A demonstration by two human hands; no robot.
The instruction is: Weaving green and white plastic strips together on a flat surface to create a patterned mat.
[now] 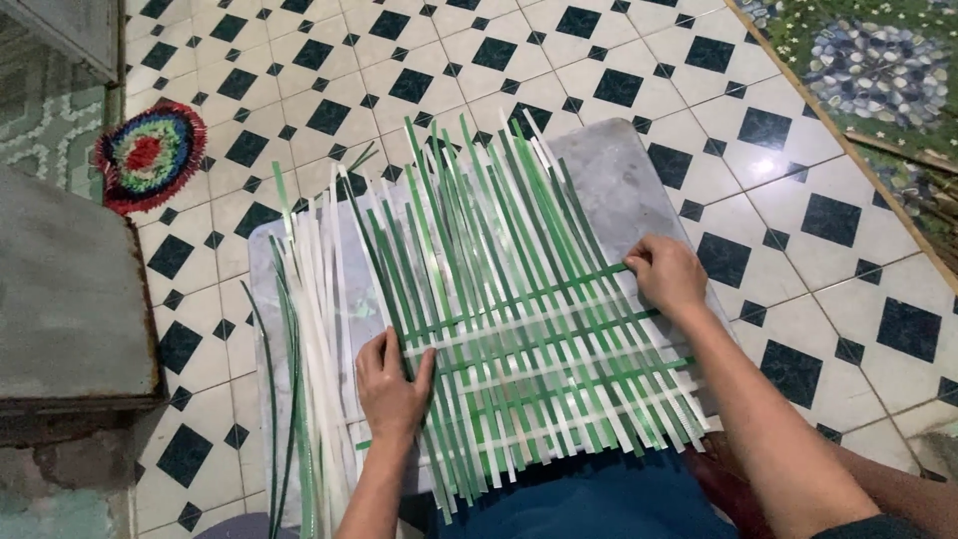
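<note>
Weaving step: woven mat of green and white strips lies on grey board. Left hand presses flat, unclenched, on mat's left edge; right hand pinches a green cross strip at right edge. Judged next: snug it against woven rows.

round rug (multicoloured), checkered floor tiles
</note>
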